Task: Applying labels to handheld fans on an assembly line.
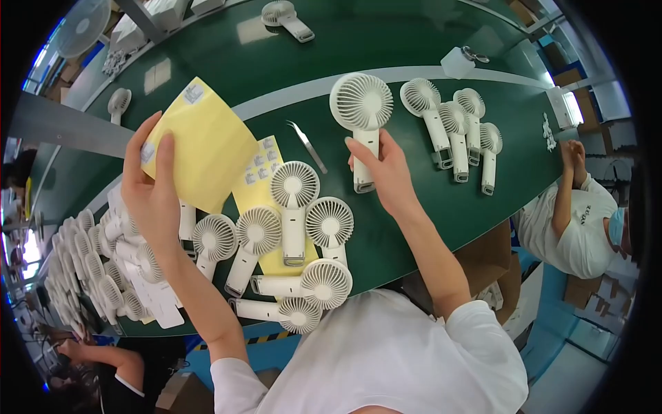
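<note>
Tweezers (307,145) between sticker sheet (207,141) and fan (362,117)

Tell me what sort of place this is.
Most likely a factory assembly line. A long green conveyor belt carries many identical white handheld fans, the right hand holds one fan, the left hand a yellow label sheet.

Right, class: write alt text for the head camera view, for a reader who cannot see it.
A person's right hand holds a white handheld fan by its handle over a green table, while the left hand lifts a yellow sticker sheet. More white fans lie below, tweezers nearby.
</note>
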Action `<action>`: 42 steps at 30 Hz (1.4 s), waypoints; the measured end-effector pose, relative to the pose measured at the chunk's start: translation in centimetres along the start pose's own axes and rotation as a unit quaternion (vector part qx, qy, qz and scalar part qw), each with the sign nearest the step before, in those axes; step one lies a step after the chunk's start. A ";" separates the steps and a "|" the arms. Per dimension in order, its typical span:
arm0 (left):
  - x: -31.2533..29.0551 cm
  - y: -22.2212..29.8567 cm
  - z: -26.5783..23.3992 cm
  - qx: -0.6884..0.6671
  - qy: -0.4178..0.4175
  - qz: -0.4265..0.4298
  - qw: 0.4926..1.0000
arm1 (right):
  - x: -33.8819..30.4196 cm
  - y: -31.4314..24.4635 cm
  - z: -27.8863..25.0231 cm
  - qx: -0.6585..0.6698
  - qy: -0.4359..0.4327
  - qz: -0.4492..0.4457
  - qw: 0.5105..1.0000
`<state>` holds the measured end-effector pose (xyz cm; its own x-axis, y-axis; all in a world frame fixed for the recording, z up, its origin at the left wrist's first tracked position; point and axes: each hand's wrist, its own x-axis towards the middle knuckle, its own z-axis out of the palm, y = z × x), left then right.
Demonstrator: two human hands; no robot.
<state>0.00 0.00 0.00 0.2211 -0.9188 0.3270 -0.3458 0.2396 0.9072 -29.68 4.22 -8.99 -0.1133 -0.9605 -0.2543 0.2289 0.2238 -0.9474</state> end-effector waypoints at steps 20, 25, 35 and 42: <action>-0.4 0.0 0.5 0.009 -0.008 0.006 1.000 | 0.4 2.2 0.5 -0.281 0.078 -0.032 0.956; 0.1 -0.6 0.2 0.007 -0.009 0.017 1.000 | 1.3 3.1 1.1 -0.310 0.093 -0.061 0.944; 0.9 -1.4 -1.1 0.023 -0.001 -0.018 1.000 | 4.9 0.2 5.6 -0.639 -0.012 -0.150 0.754; 0.7 -0.5 -1.3 0.015 0.007 -0.030 0.999 | 27.9 -2.7 2.1 -0.620 0.252 -0.347 0.656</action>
<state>1.50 -0.38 0.15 0.2556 -0.9266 0.2758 -0.3587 0.1740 0.9171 -31.43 -23.54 -13.08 -0.1509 -0.7950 0.5876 -0.9756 0.0239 -0.2183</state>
